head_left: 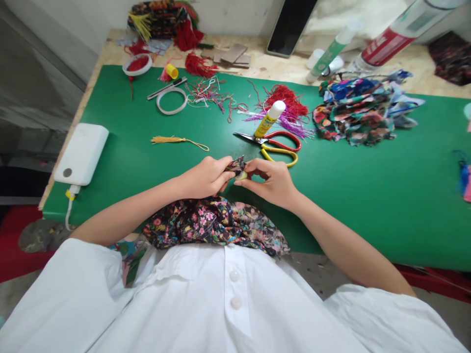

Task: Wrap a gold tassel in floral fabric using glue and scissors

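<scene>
My left hand (210, 177) is closed, pinching the bunched end of a dark floral fabric (200, 220) over the table's near edge. The rest of that cloth spreads in folds against the white shirt. Close beside it, my right hand (270, 182) pinches a small pale-yellow piece (241, 175) between thumb and fingers, up against the gathered cloth. Fingers cover most of this piece, so its kind is unclear. Just beyond the right hand lie scissors (281, 141) with red and yellow handles, spread open. A yellow glue stick (270, 119) stands by their blades.
A gold tassel (168, 140) lies on the green mat (368, 196). Farther back are a white ring (171, 101), a pen (167, 88), red threads (287, 100) and floral fabric pieces (356, 108). A white power bank (81, 153) sits left; a phone (290, 24) leans at the back.
</scene>
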`<state>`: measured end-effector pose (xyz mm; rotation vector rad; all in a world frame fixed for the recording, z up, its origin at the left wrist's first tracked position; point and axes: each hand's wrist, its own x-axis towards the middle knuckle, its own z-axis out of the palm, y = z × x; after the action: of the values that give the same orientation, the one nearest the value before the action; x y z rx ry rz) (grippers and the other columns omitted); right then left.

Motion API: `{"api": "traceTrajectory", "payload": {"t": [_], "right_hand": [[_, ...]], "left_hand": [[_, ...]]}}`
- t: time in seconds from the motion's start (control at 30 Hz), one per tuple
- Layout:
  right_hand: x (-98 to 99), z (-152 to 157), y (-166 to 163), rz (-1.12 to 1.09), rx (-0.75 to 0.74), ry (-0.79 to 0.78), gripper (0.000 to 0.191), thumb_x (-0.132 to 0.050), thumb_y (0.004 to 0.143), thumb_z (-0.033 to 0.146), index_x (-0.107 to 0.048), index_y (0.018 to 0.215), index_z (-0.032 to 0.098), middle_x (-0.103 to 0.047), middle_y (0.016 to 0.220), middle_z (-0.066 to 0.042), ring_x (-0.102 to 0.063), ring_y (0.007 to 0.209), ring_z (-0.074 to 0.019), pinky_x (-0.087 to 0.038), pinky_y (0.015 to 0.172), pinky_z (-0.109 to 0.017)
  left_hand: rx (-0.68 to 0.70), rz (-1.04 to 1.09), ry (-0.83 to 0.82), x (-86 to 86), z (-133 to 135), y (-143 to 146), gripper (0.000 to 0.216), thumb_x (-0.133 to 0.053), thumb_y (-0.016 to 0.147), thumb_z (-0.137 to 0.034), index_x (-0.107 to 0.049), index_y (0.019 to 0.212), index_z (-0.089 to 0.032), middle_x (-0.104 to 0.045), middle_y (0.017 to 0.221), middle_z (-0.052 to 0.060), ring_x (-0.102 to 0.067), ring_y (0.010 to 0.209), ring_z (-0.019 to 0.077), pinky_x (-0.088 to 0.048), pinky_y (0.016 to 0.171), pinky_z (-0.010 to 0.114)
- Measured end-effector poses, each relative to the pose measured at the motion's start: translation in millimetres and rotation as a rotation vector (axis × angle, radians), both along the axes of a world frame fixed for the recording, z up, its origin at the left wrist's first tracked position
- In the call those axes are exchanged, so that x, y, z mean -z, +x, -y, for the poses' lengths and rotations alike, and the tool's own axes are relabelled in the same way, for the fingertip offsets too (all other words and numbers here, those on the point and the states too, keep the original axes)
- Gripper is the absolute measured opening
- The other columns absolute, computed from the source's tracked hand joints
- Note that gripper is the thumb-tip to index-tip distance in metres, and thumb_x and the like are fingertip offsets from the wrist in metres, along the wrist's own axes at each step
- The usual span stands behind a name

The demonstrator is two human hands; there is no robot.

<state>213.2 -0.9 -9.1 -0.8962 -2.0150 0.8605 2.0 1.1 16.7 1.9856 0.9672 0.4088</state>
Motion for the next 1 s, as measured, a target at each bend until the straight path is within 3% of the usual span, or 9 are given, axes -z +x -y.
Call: {"api": "traceTrajectory", "payload": {"t": [0.2, 0.4, 0.5, 0.77, 1.0], "right_hand": [[-9.2, 1.1, -1.5, -0.136, -0.069, -0.432, 0.048, -0.085, 0.069, 0.055, -0.056, 0.073, 0.017, -0.056, 0.065, 0.002, -0.049, 0.058, -0.0093, -0.043, 0.054, -0.022], [-17.7, -0.5, -1.5, -0.208, -0.182, -0.677, 0.049, -0.09, 0.064, 0.048, -0.053, 0.068, 0.017, -0.047, 0.055, 0.008, -0.037, 0.049, -0.0047, -0.031, 0.045, -0.019], [-18.5, -1.7, -0.9, -0.22, -0.212, -0.763, 0.048, -0.091, 0.063, 0.045, -0.054, 0.069, 0.016, -0.05, 0.054, 0.008, -0.039, 0.049, -0.0044, -0.03, 0.046, -0.019], [-16.6, -5.7, 1.6, -0.283, -0.295, -0.889, 0.04, -0.088, 0.07, 0.042, -0.06, 0.076, 0.015, -0.067, 0.065, 0.001, -0.054, 0.055, -0.007, -0.042, 0.054, -0.021], [-13.4, -4.9, -0.3, -0.448, -0.379, -1.08, 0.035, -0.09, 0.07, 0.037, -0.065, 0.079, 0.013, -0.073, 0.07, -0.002, -0.057, 0.053, -0.0058, -0.046, 0.053, -0.019]], "left_hand": [[0.09, -0.021, 0.016, -2.5, -2.5, -2.6, 0.015, -0.041, 0.095, -0.025, -0.039, 0.08, -0.022, -0.06, 0.054, -0.004, -0.055, 0.047, 0.0128, -0.036, 0.055, 0.024], [0.165, -0.02, 0.058, -3.2, -4.6, -4.3, 0.017, -0.041, 0.096, -0.029, -0.039, 0.081, -0.022, -0.057, 0.054, -0.004, -0.053, 0.047, 0.0131, -0.035, 0.055, 0.025], [0.196, 0.019, 0.038, -2.5, -5.5, -4.8, 0.018, -0.041, 0.096, -0.029, -0.04, 0.08, -0.022, -0.058, 0.053, -0.004, -0.053, 0.045, 0.0122, -0.036, 0.055, 0.024], [0.228, 0.175, -0.12, -0.7, -6.5, -7.0, 0.019, -0.045, 0.097, -0.035, -0.045, 0.084, -0.021, -0.061, 0.053, -0.005, -0.054, 0.038, 0.01, -0.038, 0.046, 0.021], [0.271, 0.208, -0.083, -5.1, -7.1, -7.8, 0.019, -0.047, 0.098, -0.034, -0.048, 0.084, -0.021, -0.061, 0.053, -0.005, -0.053, 0.039, 0.0094, -0.039, 0.049, 0.02]]}}
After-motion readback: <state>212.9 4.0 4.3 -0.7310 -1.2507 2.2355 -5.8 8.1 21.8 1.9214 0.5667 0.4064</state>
